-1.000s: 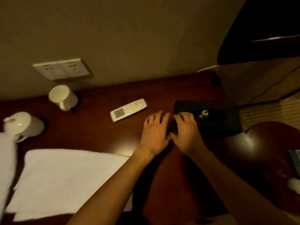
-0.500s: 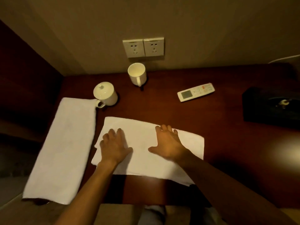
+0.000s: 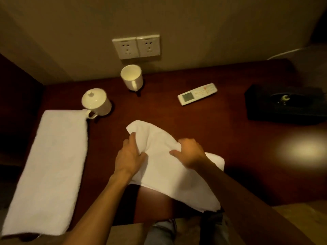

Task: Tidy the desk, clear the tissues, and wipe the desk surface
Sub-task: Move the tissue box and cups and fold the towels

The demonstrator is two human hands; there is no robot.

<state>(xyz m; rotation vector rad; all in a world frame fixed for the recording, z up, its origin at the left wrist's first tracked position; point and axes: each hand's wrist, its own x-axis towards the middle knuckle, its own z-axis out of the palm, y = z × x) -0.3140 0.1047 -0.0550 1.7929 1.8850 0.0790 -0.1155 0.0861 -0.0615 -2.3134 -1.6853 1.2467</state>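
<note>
A white towel (image 3: 164, 167) lies bunched at the front middle of the dark wooden desk (image 3: 221, 131). My left hand (image 3: 130, 155) grips its left edge, fingers curled into the cloth. At the right side of the bunch, my right hand (image 3: 190, 152) grips the towel too. The towel's far end is lifted and folded over toward me, and its near corner hangs past the desk's front edge. A black tissue box (image 3: 284, 105) stands at the right of the desk, apart from both hands.
A second white towel (image 3: 51, 167) lies flat along the desk's left side. A lidded white cup (image 3: 96, 102) touches its far corner, with an open white mug (image 3: 131, 77) beside the wall sockets (image 3: 136, 46). A white remote (image 3: 197, 93) lies behind the bunched towel.
My hands left the tissue box, pressed flat on the spread towel, and now grip it. The towel has gone from flat to gathered and partly lifted. The view swung left.
</note>
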